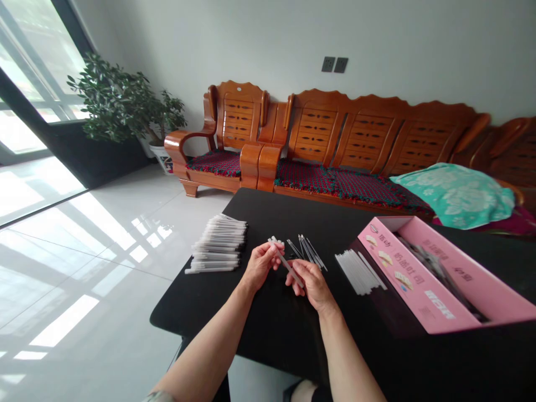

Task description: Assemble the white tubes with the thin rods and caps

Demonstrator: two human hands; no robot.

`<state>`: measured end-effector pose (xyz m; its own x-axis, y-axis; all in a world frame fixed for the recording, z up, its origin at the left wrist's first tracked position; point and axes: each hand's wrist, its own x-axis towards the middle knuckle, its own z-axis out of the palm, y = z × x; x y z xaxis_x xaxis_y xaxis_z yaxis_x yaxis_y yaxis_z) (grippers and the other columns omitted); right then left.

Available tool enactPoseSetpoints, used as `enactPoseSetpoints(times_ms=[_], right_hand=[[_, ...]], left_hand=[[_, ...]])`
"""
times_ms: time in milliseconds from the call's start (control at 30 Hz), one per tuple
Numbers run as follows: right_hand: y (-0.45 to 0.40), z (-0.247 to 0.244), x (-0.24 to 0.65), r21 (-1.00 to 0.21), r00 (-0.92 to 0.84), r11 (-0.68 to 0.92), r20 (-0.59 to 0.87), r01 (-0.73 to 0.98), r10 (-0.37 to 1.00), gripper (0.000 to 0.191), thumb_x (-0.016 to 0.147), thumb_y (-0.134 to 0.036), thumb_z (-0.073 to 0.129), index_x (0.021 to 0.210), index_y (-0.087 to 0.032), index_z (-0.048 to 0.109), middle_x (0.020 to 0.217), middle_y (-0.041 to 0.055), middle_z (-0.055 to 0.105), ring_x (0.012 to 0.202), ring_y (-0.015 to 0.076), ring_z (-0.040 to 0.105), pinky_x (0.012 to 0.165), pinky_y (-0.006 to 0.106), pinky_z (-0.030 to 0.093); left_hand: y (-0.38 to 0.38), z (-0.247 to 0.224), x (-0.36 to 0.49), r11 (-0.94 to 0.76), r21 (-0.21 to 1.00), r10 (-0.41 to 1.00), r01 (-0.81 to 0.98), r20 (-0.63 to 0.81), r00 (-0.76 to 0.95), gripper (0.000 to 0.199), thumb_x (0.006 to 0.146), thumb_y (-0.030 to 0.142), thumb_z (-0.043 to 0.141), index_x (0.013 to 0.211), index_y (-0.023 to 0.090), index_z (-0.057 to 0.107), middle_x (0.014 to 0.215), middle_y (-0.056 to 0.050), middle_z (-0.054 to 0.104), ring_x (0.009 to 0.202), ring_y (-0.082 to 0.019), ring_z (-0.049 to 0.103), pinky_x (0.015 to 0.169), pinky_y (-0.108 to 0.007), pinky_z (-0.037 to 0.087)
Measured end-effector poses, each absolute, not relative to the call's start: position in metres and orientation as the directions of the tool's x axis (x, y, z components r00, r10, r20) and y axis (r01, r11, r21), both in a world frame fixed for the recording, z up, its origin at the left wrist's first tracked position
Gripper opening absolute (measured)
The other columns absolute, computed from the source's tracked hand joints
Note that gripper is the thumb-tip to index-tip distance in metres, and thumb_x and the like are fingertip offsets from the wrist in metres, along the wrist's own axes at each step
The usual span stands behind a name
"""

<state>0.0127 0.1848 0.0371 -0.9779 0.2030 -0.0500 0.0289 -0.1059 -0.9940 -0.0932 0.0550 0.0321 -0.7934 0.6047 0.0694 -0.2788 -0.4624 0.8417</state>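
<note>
Over the black table (201, 312), holding a pen barrel (288, 264) in left hand (262, 263) and right hand (310, 280), perhaps with white pieces (280, 243) half-hidden on far side.

Slim wht tube (286, 262), slanted, held btwn L hand (259, 266) & R hand (312, 281).

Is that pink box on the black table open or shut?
Open: nothing covers the top of the pink cardboard box. Its inner wall shows, and dark items lie inside, too blurred to identify.
</note>
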Motion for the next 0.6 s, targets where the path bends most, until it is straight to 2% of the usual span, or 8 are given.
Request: enactPoseSetpoints(times_ms=[100,167,233,333,433,533,600], right_hand=[[0.184,0.04,0.014,-0.984,-0.992,-0.155,-0.1,0.087,0.079,0.048,0.087,-0.056,0.05,0.102,-0.011,0.064,0.057,0.0018,0.064,0.031,0.0046,0.035,0.032,0.018,0.018],[0.184,0.038,0.014,-0.971,-0.991,-0.21,-0.127,0.116,0.036,0.047,0.087,-0.055,0.051,0.099,-0.012,0.063,0.049,-0.0024,0.057,0.03,0.0035,0.026,0.031,0.017,0.015],[0.185,0.035,0.014,-0.949,-0.989,-0.282,-0.15,0.143,0.001,0.045,0.087,-0.055,0.052,0.097,-0.012,0.062,0.042,-0.0075,0.046,0.03,0.0032,0.019,0.031,0.018,0.013],[0.183,0.032,0.013,-0.932,-0.985,-0.322,-0.169,0.167,-0.023,0.042,0.087,-0.055,0.053,0.091,-0.014,0.062,0.042,-0.0118,0.032,0.033,0.0031,0.014,0.032,0.017,0.014],[0.178,0.034,0.009,-0.965,-0.988,-0.226,-0.146,0.131,0.048,0.041,0.087,-0.055,0.053,0.084,-0.015,0.061,0.046,-0.0113,0.028,0.038,0.0034,0.014,0.034,0.017,0.014],[0.174,0.036,0.007,-1.0,-0.98,0.017,0.021,-0.018,0.197,0.041,0.087,-0.054,0.054,0.077,-0.015,0.062,0.05,-0.0074,0.036,0.043,0.0047,0.027,0.04,0.017,0.021],[0.172,0.036,0.007,-0.993,-0.966,0.094,0.098,-0.078,0.237,0.041,0.087,-0.053,0.055,0.077,-0.014,0.064,0.051,-0.006,0.04,0.046,0.0056,0.033,0.042,0.018,0.024]], left_hand=[[0.056,0.034,-0.088,-0.424,0.854,0.672,-0.302,0.073,-0.737,0.043,0.077,0.046,0.072,0.103,0.012,0.07,0.083,-0.008,0.066,0.056,-0.008,0.055,0.046,-0.018,0.038],[0.056,0.034,-0.087,-0.426,0.849,0.683,-0.312,0.077,-0.726,0.041,0.077,0.045,0.072,0.104,0.013,0.07,0.085,-0.008,0.067,0.054,-0.007,0.053,0.046,-0.018,0.038],[0.055,0.034,-0.087,-0.436,0.841,0.686,-0.319,0.081,-0.724,0.036,0.078,0.044,0.072,0.097,0.013,0.07,0.082,-0.007,0.067,0.05,-0.006,0.05,0.044,-0.018,0.036],[0.055,0.031,-0.09,-0.459,0.831,0.656,-0.314,0.079,-0.751,0.03,0.077,0.04,0.073,0.083,0.011,0.069,0.076,-0.006,0.067,0.046,-0.004,0.046,0.042,-0.017,0.034],[0.056,0.029,-0.092,-0.475,0.829,0.59,-0.295,0.051,-0.806,0.029,0.075,0.039,0.074,0.079,0.011,0.068,0.075,-0.006,0.068,0.048,-0.004,0.047,0.042,-0.016,0.034],[0.055,0.029,-0.094,-0.493,0.822,0.55,-0.286,0.04,-0.834,0.03,0.074,0.039,0.075,0.08,0.01,0.069,0.071,-0.005,0.066,0.048,-0.004,0.047,0.043,-0.015,0.035],[0.055,0.029,-0.094,-0.506,0.811,0.557,-0.292,0.049,-0.829,0.03,0.075,0.039,0.075,0.08,0.011,0.069,0.071,-0.004,0.066,0.048,-0.004,0.046,0.044,-0.015,0.036]])
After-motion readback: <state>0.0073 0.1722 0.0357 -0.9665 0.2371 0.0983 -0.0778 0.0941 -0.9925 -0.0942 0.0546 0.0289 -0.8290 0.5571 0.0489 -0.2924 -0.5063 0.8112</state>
